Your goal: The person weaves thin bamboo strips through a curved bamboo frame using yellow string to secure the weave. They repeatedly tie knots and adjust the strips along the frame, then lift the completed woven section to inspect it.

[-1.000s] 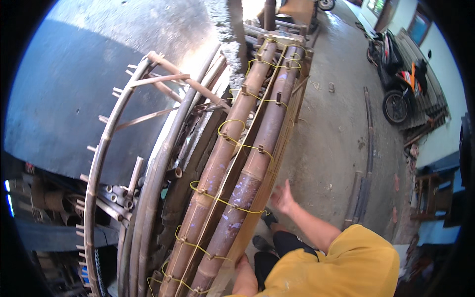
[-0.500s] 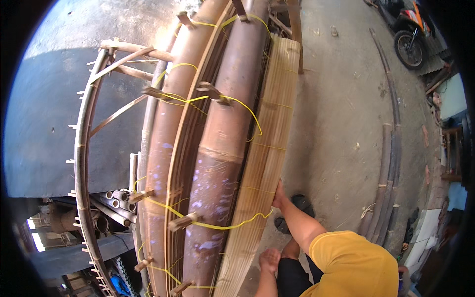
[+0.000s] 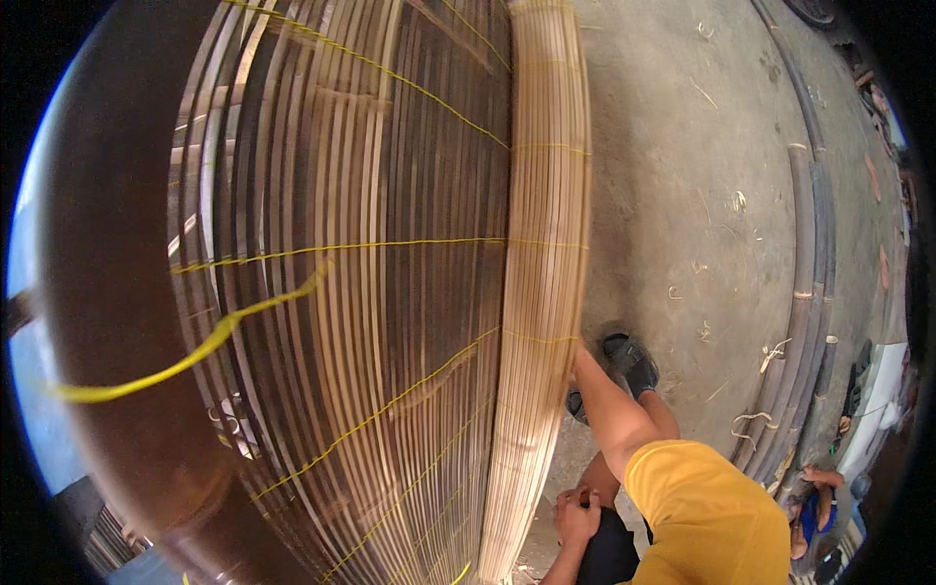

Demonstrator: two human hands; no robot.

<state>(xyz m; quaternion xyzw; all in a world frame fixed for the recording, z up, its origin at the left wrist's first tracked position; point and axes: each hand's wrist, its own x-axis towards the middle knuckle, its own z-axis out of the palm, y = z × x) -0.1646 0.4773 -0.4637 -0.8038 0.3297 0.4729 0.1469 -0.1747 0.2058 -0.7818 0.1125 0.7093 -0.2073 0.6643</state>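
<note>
A long screen of thin bamboo slats (image 3: 351, 292) fills the left half of the head view, crossed by rows of yellow cord (image 3: 390, 242). Along its right side runs a pale slatted strip (image 3: 546, 214), standing out toward me. My right hand (image 3: 576, 369) is at the outer edge of this strip, its fingers hidden behind it. My left hand (image 3: 577, 517) rests by my knee with its fingers curled. A small dark patch shows at those fingers; I cannot make out what it is.
A thick dark bamboo pole (image 3: 107, 292) rises close at the left, with a loose yellow strap (image 3: 195, 356) across it. Several bamboo poles (image 3: 804, 292) lie on the concrete floor (image 3: 682, 195) at right, among pale shavings. Part of another person (image 3: 819, 502) shows at lower right.
The view has come closer to the slat screen, which now spreads wide between the pole and the pale strip. My right hand stays at the strip's edge; my left hand now rests by my knee.
</note>
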